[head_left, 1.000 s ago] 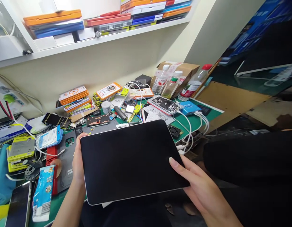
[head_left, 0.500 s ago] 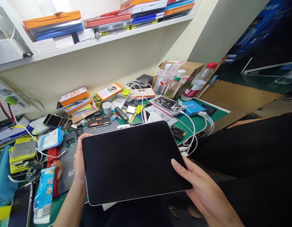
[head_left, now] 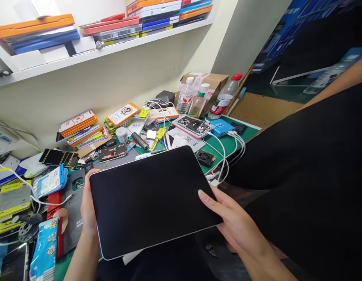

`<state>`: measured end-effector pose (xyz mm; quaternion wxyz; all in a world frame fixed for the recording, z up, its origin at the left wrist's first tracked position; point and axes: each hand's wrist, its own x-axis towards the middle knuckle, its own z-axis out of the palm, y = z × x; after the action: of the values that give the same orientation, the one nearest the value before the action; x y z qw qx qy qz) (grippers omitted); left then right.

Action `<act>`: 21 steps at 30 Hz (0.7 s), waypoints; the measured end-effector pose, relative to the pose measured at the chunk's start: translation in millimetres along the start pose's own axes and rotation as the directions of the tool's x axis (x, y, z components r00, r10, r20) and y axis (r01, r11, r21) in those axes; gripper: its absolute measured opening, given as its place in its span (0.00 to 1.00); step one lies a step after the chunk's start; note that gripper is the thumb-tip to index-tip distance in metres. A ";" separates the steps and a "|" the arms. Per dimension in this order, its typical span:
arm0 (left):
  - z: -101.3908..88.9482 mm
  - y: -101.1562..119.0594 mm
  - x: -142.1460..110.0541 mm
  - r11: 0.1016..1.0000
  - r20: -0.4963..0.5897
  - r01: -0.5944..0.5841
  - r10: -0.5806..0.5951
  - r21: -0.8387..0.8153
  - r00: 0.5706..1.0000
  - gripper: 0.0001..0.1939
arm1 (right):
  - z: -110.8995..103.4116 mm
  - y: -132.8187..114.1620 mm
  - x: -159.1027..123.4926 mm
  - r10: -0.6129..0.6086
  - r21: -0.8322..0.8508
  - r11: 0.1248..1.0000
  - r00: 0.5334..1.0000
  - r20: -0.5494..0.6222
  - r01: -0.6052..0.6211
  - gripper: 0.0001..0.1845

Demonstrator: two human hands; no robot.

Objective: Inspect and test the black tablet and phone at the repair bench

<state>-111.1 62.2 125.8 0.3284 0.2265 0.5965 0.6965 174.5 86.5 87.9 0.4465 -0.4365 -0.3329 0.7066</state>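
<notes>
A black tablet [head_left: 148, 199] with its dark screen up is held flat over the near edge of the green work mat [head_left: 227, 146]. My left hand [head_left: 87, 205] grips its left edge, thumb on the top corner. My right hand [head_left: 230, 224] holds the lower right corner, thumb lying on the screen and fingers underneath. Both hands are closed on the tablet.
The bench behind is crowded: stacked orange packages [head_left: 79, 125], an opened phone [head_left: 192, 125], a blue charger [head_left: 221, 127] with white cables, water bottles [head_left: 185, 95], a cardboard box [head_left: 210, 84]. A shelf [head_left: 104, 50] runs above. A person in black [head_left: 309, 164] stands close at right.
The view has swung to the right, so everything has shifted left in frame. The person in black has come further into view at right. The tablet stays held in both hands.
</notes>
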 end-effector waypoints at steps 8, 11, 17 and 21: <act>4.9 1.5 -2.2 1.000 -0.048 0.026 -0.025 0.002 0.999 0.14 | -2.9 1.7 3.0 -0.024 0.031 0.999 1.000 0.012 0.024 0.24; 8.6 2.6 -3.1 1.000 -0.023 -0.008 0.008 -0.003 1.000 0.11 | -4.0 1.8 3.7 -0.026 0.026 0.999 0.999 0.018 0.026 0.25; 9.1 2.3 -3.2 1.000 -0.036 0.002 -0.003 -0.021 0.999 0.15 | -5.5 2.6 3.6 -0.032 0.036 0.999 0.999 0.037 0.030 0.24; 6.0 0.2 -1.0 1.000 -0.009 0.016 -0.016 -0.026 1.000 0.16 | -2.3 0.3 1.4 0.000 0.038 0.999 1.000 0.008 -0.001 0.24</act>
<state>-106.2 65.5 127.2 0.3343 0.2144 0.5908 0.7023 176.2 87.8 86.3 0.4532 -0.4253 -0.3212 0.7145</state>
